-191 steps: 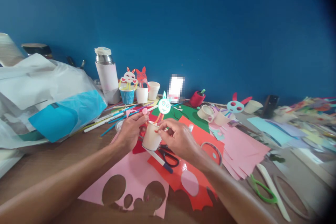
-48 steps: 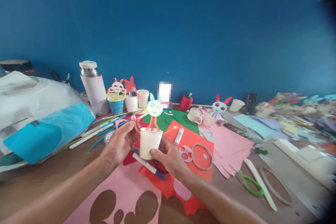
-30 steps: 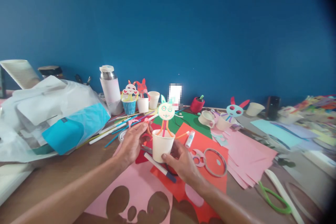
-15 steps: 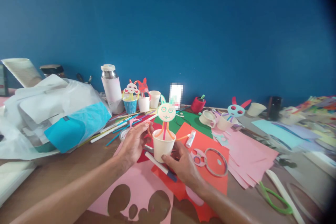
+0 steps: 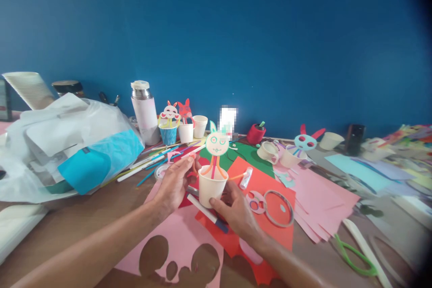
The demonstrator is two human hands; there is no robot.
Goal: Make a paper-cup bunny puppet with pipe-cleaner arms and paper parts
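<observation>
the right hand (image 5: 236, 209) clasped the white cup (image 5: 212, 191) upright over the table (image 5: 77, 209), apparently to steady the bunny figure (image 5: 217, 145) in it, while the left hand (image 5: 173, 185), set apart, pinched a small pink piece (image 5: 192, 156) beside the cup.

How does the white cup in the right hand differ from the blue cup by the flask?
The white cup is plain; the blue cup is coloured. The right hand grips the white cup, while no hand touches the blue cup. The white cup bears a teal-outlined figure; the blue cup bears a yellow-limbed figure with red hearts. Both figures have ears.
</observation>
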